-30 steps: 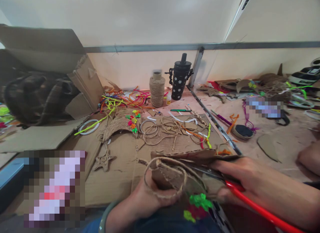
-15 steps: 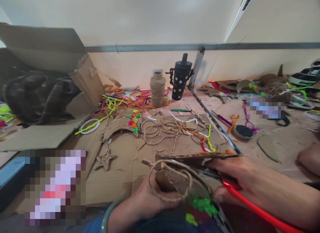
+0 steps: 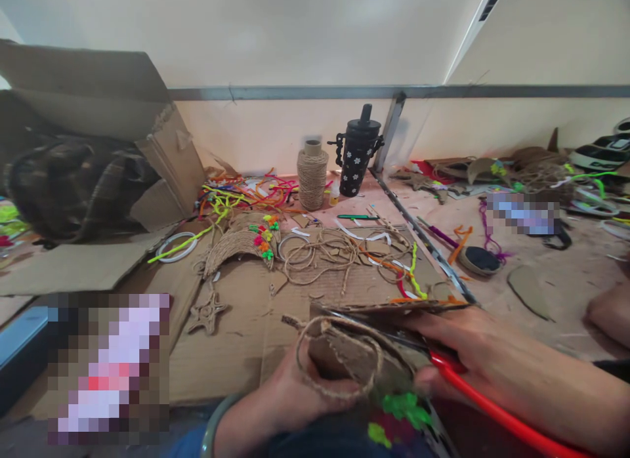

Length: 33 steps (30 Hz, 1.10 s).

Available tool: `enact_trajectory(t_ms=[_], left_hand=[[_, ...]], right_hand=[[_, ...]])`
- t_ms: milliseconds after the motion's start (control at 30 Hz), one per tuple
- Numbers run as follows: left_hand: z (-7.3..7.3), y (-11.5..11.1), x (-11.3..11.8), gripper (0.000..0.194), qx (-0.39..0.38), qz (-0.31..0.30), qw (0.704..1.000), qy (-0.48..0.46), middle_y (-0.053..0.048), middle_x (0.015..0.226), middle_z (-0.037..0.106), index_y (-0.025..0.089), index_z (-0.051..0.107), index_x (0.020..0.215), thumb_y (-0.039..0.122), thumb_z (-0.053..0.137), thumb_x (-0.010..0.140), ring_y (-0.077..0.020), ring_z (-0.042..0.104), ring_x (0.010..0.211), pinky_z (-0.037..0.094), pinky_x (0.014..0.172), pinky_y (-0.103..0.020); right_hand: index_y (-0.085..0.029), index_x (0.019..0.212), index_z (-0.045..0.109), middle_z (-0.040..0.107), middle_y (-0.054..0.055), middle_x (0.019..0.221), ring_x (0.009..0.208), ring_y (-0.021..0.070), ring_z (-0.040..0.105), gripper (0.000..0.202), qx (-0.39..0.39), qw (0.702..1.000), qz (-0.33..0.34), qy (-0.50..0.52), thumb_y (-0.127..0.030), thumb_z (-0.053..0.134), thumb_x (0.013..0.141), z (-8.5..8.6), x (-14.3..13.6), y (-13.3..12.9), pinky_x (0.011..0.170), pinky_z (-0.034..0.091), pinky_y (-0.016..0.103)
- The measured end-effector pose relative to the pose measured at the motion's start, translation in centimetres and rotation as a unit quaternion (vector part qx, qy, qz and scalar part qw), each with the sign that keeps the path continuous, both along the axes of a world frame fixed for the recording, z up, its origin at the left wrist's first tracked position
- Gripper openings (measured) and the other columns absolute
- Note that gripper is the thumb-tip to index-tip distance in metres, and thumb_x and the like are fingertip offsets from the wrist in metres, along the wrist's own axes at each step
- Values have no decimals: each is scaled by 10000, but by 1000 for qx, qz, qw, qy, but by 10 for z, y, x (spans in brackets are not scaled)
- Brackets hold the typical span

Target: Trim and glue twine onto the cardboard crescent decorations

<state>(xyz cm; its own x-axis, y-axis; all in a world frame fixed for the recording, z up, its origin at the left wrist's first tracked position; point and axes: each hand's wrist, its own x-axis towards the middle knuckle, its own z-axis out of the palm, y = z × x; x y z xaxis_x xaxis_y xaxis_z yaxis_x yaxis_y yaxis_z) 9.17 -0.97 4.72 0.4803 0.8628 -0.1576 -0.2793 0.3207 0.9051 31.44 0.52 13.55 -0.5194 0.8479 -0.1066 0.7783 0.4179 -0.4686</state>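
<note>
My left hand (image 3: pixel 288 382) grips a curved cardboard piece (image 3: pixel 339 356), its thumb inside the loop of twine (image 3: pixel 378 366) that circles it. My right hand (image 3: pixel 472 343) is closed on red-handled scissors (image 3: pixel 455 369). Their metal blades lie along a cardboard edge (image 3: pixel 408 307) just beyond the loop; how far they are open is hidden. Below sit green tufts (image 3: pixel 406 409), blurred against dark clothing. Ahead lie a twine-wrapped crescent (image 3: pixel 236 245) with coloured tufts, a twine star (image 3: pixel 207 312) and loose twine (image 3: pixel 319 258).
A twine spool (image 3: pixel 312 179) and a black flowered tumbler (image 3: pixel 359 159) stand at the back. An open cardboard box (image 3: pixel 177 156) with a dark bag is at left. Pipe cleaners (image 3: pixel 246 192) are heaped beside it. Another person's hand (image 3: pixel 610 317) rests at right.
The scissors and my right hand have shifted very slightly left along the cardboard. My left hand keeps its hold on the cardboard piece.
</note>
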Motion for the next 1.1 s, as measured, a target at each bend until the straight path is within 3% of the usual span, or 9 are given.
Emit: enact_trajectory(t_ms=[200, 367, 467, 600, 733, 867, 967, 1100], left_hand=[[-3, 1, 0, 361, -7, -18, 999, -26, -69, 912, 793, 179, 747, 973, 130, 837, 627, -238, 732, 879, 563, 825, -309], [-16, 1, -4, 452, -82, 104, 991, -15, -62, 836, 790, 156, 720, 912, 202, 911, 505, -215, 730, 781, 570, 735, -277], [-16, 2, -6, 440, -148, 177, 972, -32, -31, 716, 765, 148, 703, 804, 219, 936, 437, -198, 720, 695, 569, 689, -277], [-2, 4, -5, 407, -153, 235, 957, -79, 24, 600, 710, 170, 682, 706, 227, 950, 405, -181, 714, 688, 570, 731, -285], [3, 5, -5, 353, -140, 239, 958, -79, 12, 575, 691, 167, 666, 594, 284, 946, 413, -190, 705, 703, 561, 780, -302], [-5, 7, -8, 283, -122, 241, 960, -68, -5, 569, 684, 163, 692, 570, 307, 918, 477, -206, 695, 743, 547, 804, -316], [-9, 7, -8, 247, -123, 274, 951, -70, -15, 642, 719, 163, 715, 596, 286, 904, 496, -189, 686, 752, 541, 744, -274], [-8, 8, -6, 258, -130, 314, 935, -99, 3, 671, 742, 182, 735, 671, 238, 904, 484, -161, 688, 693, 552, 706, -253]], right_hand=[[-192, 1026, 728, 778, 112, 905, 784, 281, 738, 385, -47, 999, 2, -9, -490, 603, 816, -11, 6, 3, 657, 570, 327], [-197, 1006, 700, 735, 42, 691, 606, 231, 698, 406, 28, 994, -95, -35, -525, 513, 854, -22, 20, 27, 555, 518, 293], [-206, 1097, 660, 759, 54, 811, 712, 229, 723, 420, 32, 985, -127, -109, -507, 427, 920, -34, 29, 50, 626, 527, 291], [-163, 1144, 652, 757, 132, 920, 869, 293, 719, 435, 34, 972, -155, -173, -496, 485, 920, -59, 30, 75, 712, 532, 352], [-155, 1211, 600, 720, 103, 965, 851, 235, 695, 389, 37, 965, -164, -201, -431, 520, 950, -82, 22, 85, 769, 545, 410], [-172, 1229, 568, 660, 73, 1109, 910, 199, 664, 361, 51, 968, -157, -190, -403, 548, 952, -98, 20, 86, 811, 553, 427], [-166, 1288, 543, 665, 119, 1154, 1011, 251, 657, 402, 74, 973, -148, -162, -338, 573, 926, -100, 23, 85, 873, 524, 449], [-142, 1228, 606, 669, 176, 1194, 1116, 301, 624, 362, 100, 982, -133, -86, -265, 501, 904, -82, 21, 73, 929, 488, 444]])
